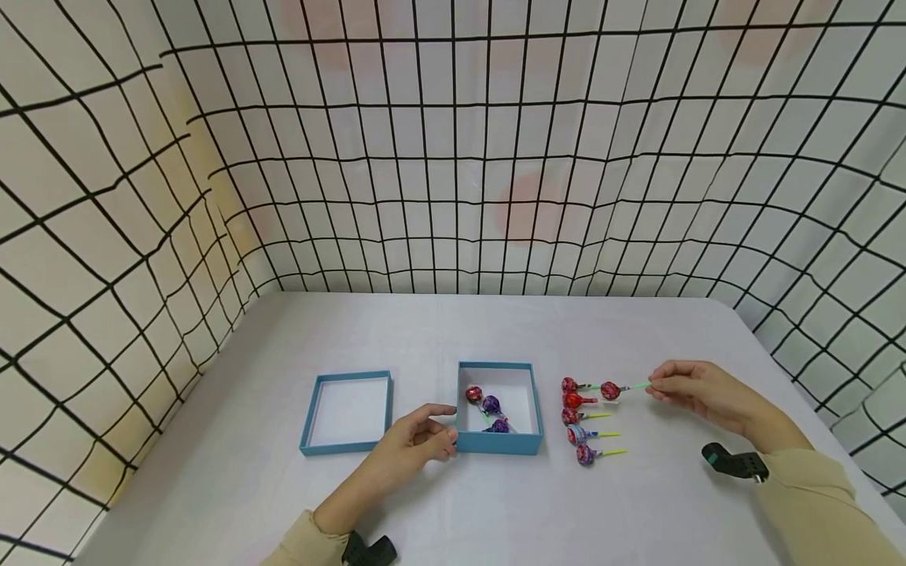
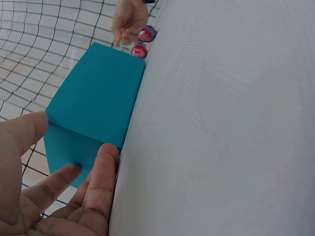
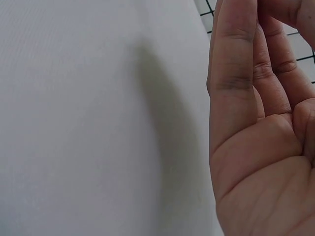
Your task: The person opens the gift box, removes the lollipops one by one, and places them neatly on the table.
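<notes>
Now, right hand (image 1: pixel 697 387) grip: clamped on a lollipop (image 1: pixel 610 391) by its stick (image 1: pixel 640 385), three o'clock from the box (image 1: pixel 499 443).
Left hand (image 1: pixel 413 442) grip: fingers apart, touching the box.
Lollipop risk: fingertip-only pinch may let the stick slip.

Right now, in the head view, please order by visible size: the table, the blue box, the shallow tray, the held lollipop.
Table
Blue box and shallow tray: too alike to rank
Held lollipop

A white table (image 1: pixel 396 334) spans the lower half of the head view. On it lie a blue box lid (image 1: pixel 345 450) left of centre, an open blue box (image 1: pixel 499 444) near centre, and five wrapped lollipops (image 1: pixel 570 417) right of centre.
</notes>
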